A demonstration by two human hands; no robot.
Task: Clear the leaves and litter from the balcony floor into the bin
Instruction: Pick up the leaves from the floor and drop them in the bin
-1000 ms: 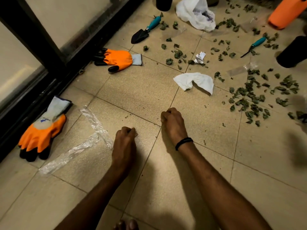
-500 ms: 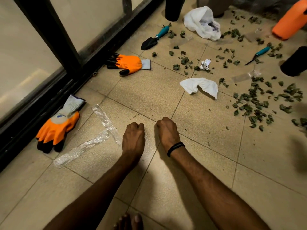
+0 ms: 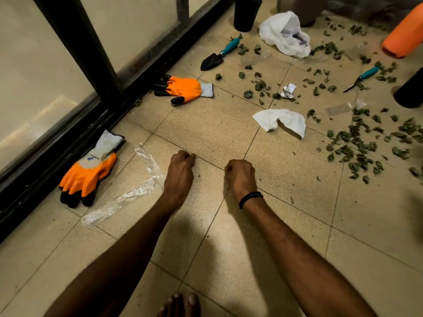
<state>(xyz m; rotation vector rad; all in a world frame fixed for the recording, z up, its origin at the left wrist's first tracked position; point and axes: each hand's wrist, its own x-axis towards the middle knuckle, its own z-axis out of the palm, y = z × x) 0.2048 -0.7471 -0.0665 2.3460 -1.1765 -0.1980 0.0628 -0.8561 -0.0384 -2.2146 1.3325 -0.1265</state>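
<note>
Two hands, side by side and apart: left hand [image 3: 180, 172] and right hand [image 3: 241, 177], each curled into a fist with knuckles down on the floor tile [image 3: 206, 129]. Nothing showing in either grip; palms hidden. One black wristband [image 3: 250, 197] on the right wrist. Toes of one bare foot [image 3: 180, 305] at 6 o'clock.

Leaves uncounted, too many. Thickest leaf patch [image 3: 357, 145] at 2 o'clock from the right hand, well apart. Thinner leaf scatter [image 3: 258, 84] at 12 to 1 o'clock, running on to the far edge. A few crumbs close to the fists.

Litter:
- Two strips of clear film [image 3: 148, 161], meeting at an angle, hard against the left hand at 9 o'clock.
- One more clear scrap [image 3: 338, 108] at 2 o'clock.
- One white tissue [image 3: 279, 121] at 1 o'clock, between the fists and the farther leaves.
- One crumpled paper [image 3: 288, 89] beyond it.
- One white plastic bag [image 3: 283, 33] at 12 o'clock, far.

Two orange gloves: near glove [image 3: 88, 177] at 9 o'clock, far glove [image 3: 183, 89] at 12 o'clock, both beside the black door frame [image 3: 91, 53].

Two teal-handled tools: trowel [image 3: 219, 54] at 12 o'clock, thin weeder [image 3: 364, 76] at 2 o'clock among leaves.

Two black cylinders: one [image 3: 246, 12] at 12 o'clock, one [image 3: 409, 90] at 2 o'clock. One orange container [image 3: 402, 37] at 1 o'clock, far.
</note>
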